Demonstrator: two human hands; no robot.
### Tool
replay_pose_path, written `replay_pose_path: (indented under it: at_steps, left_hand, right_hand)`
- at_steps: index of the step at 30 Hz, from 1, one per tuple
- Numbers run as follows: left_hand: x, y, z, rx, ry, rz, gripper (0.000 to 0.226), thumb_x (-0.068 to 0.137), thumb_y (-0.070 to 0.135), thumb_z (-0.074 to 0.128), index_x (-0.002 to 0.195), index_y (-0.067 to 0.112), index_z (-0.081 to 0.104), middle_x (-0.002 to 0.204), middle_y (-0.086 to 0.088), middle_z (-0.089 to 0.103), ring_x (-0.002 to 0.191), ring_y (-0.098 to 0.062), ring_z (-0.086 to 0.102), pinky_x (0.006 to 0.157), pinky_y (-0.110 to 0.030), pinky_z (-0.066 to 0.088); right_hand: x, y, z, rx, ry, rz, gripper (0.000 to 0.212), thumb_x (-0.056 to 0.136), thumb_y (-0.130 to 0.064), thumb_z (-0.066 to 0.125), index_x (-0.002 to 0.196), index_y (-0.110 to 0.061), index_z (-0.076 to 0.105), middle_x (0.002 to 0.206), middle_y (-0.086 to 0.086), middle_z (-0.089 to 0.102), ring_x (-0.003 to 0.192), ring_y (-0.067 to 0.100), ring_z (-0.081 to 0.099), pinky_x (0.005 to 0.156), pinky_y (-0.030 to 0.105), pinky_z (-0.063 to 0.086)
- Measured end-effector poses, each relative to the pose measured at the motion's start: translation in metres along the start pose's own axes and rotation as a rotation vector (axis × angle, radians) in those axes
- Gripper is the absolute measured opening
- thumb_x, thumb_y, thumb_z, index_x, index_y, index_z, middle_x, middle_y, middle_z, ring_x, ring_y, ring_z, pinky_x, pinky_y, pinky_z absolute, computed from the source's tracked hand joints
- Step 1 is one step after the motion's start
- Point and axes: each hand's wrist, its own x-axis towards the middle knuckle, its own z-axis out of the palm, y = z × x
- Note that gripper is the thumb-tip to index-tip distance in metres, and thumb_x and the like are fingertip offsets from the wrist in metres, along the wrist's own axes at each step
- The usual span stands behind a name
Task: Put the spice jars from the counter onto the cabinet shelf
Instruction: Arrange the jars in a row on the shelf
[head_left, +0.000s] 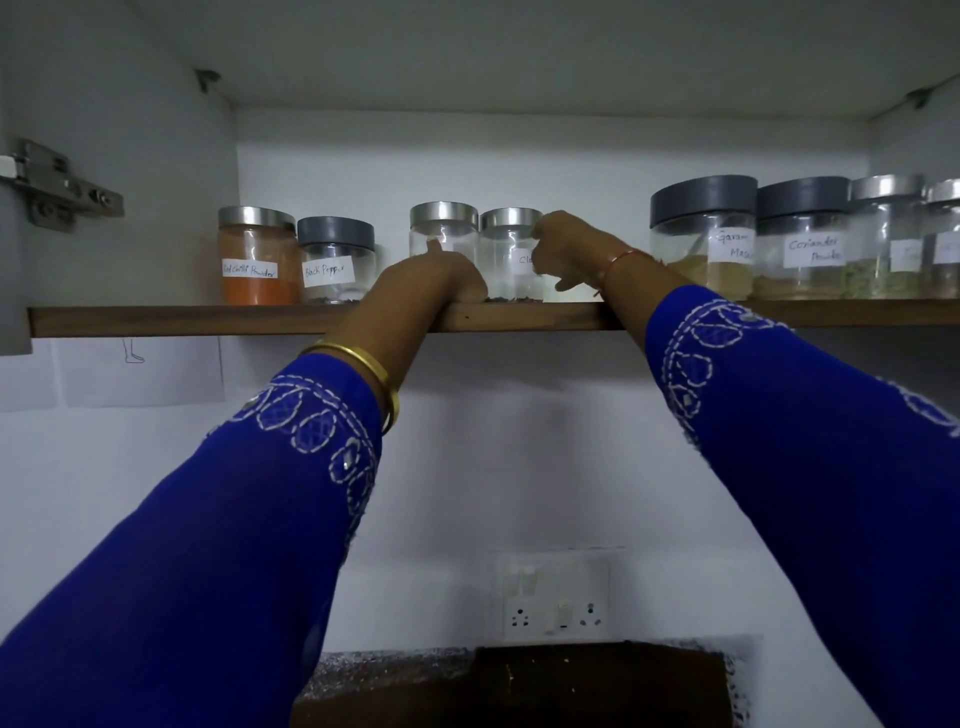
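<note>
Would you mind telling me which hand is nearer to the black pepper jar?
Left. The left hand rests on the shelf edge just right of the black pepper jar; the right hand is farther right, past two steel-lidded jars.

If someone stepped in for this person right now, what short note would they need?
Left hand grips a steel-lidded jar on the cabinet shelf.
Right hand holds the neighbouring clove jar near its lid.
Done: eight jars stand on the shelf, among them red chilli powder and black pepper on the left, garam masala and coriander powder on the right.
Left: let go of both jars; the counter is mostly out of view, so check for more.
</note>
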Motion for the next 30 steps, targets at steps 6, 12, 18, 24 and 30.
replay_pose_path:
  at_steps: [6, 12, 18, 24, 30]
  left_hand:
    - [0.009, -0.006, 0.002, 0.047, -0.05, -0.059, 0.062, 0.095, 0.035, 0.04, 0.146, 0.007, 0.021, 0.157, -0.018, 0.004, 0.138, -0.034, 0.029, 0.11, -0.043, 0.029]
    - [0.009, -0.006, 0.002, 0.025, -0.014, -0.018, 0.045, 0.097, 0.029, 0.037, 0.134, 0.004, 0.041, 0.148, -0.017, 0.033, 0.129, -0.03, 0.041, 0.102, -0.037, 0.035]
    - [0.011, -0.005, 0.002, -0.054, -0.032, 0.076, 0.032, 0.097, 0.022, 0.038, 0.12, 0.004, 0.051, 0.104, -0.007, 0.043, 0.096, -0.018, 0.042, 0.083, -0.029, 0.032]
    - [0.011, -0.005, 0.003, -0.052, -0.063, 0.097, 0.025, 0.096, 0.021, 0.038, 0.109, 0.006, 0.054, 0.101, -0.007, 0.047, 0.094, -0.02, 0.046, 0.083, -0.03, 0.034]
    - [0.011, -0.005, 0.002, -0.091, -0.064, 0.1, 0.014, 0.095, 0.021, 0.041, 0.094, 0.009, 0.048, 0.089, -0.005, 0.051, 0.092, -0.021, 0.047, 0.08, -0.031, 0.035]
  right_hand:
    - [0.01, -0.005, -0.004, -0.127, 0.059, -0.17, 0.043, 0.091, 0.0, 0.041, 0.134, -0.001, 0.039, 0.134, 0.018, 0.046, 0.096, 0.023, 0.043, 0.054, 0.018, 0.032]
    - [0.025, -0.005, -0.001, -0.147, 0.037, -0.142, 0.043, 0.091, -0.001, 0.04, 0.134, -0.003, 0.036, 0.137, 0.02, 0.04, 0.097, 0.024, 0.042, 0.055, 0.022, 0.035]
    - [0.038, -0.014, -0.003, -0.205, 0.073, -0.14, 0.045, 0.094, -0.005, 0.04, 0.138, 0.0, 0.034, 0.142, 0.019, 0.04, 0.115, 0.03, 0.048, 0.077, 0.031, 0.048]
    - [0.05, -0.009, -0.003, -0.111, 0.203, -0.151, 0.031, 0.089, -0.004, 0.049, 0.118, 0.001, 0.059, 0.121, 0.018, 0.061, 0.11, 0.031, 0.058, 0.089, 0.031, 0.047]
    - [0.05, -0.009, -0.003, -0.036, 0.237, -0.175, 0.032, 0.087, -0.002, 0.051, 0.118, 0.001, 0.06, 0.125, 0.019, 0.059, 0.116, 0.029, 0.055, 0.098, 0.031, 0.045]
